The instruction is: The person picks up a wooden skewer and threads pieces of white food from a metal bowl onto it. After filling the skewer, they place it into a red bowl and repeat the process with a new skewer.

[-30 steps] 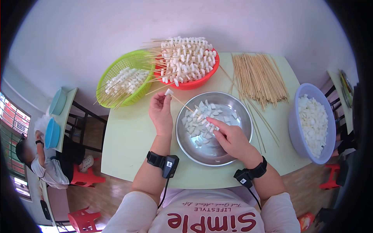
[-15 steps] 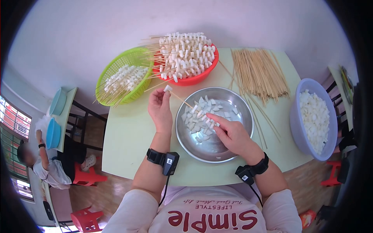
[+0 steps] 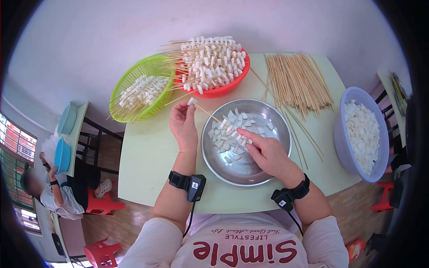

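Note:
My left hand (image 3: 183,125) pinches a white chunk (image 3: 192,101) at the far tip of a thin wooden skewer (image 3: 208,113). Lower down, my right hand (image 3: 267,154) grips the same skewer, closed around the end that carries several white pieces (image 3: 231,131). The skewer slants over a round steel bowl (image 3: 250,175), where loose white chunks (image 3: 222,142) lie mostly on the left side. My right fingers partly cover the threaded pieces. What the white food is, I cannot make out.
Behind the bowl stand a red basin (image 3: 232,88) heaped with loaded skewers and a green basket (image 3: 154,108) holding more. Bare skewers (image 3: 298,85) lie at the back right, beside a lavender tub (image 3: 342,145) of white chunks. A person (image 3: 60,192) sits far left at a blue basin (image 3: 61,155).
My hands and the skewer have hardly moved. At the far left, the other person's arms have shifted beside the blue basin.

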`<state>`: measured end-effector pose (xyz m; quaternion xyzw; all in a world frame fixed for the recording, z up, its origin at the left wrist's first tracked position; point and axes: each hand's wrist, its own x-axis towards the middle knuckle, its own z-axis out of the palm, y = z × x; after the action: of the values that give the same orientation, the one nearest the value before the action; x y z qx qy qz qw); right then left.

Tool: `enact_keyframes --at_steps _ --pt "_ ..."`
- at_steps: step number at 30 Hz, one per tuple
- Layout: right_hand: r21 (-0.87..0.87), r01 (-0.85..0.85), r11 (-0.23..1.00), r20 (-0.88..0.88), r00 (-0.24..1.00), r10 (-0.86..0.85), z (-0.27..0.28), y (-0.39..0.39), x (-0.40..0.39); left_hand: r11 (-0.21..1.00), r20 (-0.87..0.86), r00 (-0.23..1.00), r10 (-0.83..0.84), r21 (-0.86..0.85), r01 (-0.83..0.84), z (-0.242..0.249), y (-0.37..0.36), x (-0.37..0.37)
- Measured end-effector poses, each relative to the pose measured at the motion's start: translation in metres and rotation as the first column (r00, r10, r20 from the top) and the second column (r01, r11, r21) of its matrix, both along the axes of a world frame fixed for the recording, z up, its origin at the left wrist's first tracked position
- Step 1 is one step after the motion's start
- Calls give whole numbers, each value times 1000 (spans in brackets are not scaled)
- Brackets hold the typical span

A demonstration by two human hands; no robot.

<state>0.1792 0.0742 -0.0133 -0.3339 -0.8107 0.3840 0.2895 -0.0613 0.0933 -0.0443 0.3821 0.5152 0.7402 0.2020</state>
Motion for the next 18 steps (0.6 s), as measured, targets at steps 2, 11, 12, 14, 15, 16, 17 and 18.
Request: enact_keyframes --at_steps 2,11,12,14,15,16,17,18 --pt "-1 1 1000 5 1000 -1 0 0 0 1000 -2 1000 -1 5 1 0 0 0" --pt "2 2 1000 21 1000 -2 -2 0 0 1000 -30 999 21 -6 -22 0 0 0" --pt "1 2 1000 23 1000 -2 -2 1 0 998 -102 993 53 -14 -54 -2 0 -2" --pt "2 2 1000 25 1000 -2 -2 1 0 996 -175 981 83 -18 -87 -2 0 -3" --pt "-13 -3 1000 22 1000 4 -2 1 0 994 -247 964 96 -20 -104 -2 -1 -4" --pt "-28 -9 1000 18 1000 9 -2 2 0 992 -317 942 109 -20 -122 -1 -1 -4" --pt "-27 -7 1000 18 1000 8 -3 2 0 993 -318 942 108 -20 -120 -1 -1 -4" --pt "-43 -26 999 7 1000 26 -4 3 1 993 -322 941 99 -26 -114 -2 -1 -4"
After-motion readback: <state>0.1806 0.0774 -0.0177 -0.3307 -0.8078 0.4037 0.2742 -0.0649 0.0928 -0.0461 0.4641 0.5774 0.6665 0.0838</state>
